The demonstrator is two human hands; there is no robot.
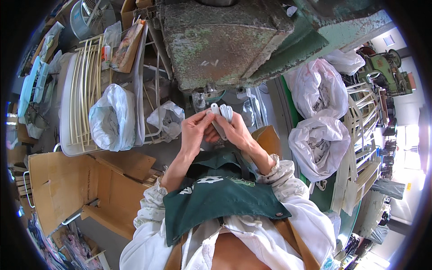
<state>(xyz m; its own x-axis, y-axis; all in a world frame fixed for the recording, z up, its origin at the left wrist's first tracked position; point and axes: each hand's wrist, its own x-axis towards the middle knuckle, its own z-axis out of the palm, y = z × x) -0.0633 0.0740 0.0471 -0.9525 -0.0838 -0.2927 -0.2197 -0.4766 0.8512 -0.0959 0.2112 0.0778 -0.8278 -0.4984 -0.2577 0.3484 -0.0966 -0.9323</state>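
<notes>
- Above the hands: big rusty green machine (225, 40) overhangs; little headroom, w/ small fittings just under its edge.
- Left: two white plastic bags (112, 118), a wire rack (85, 90) and cardboard sheets (67, 184) crowd that side; narrow strip of bare floor betw. bags and apron.
- Right: two full white sacks (319, 148) and pale frames (360, 135) block the way.
- Near the body: green apron (220, 198) fills the lap.
</notes>
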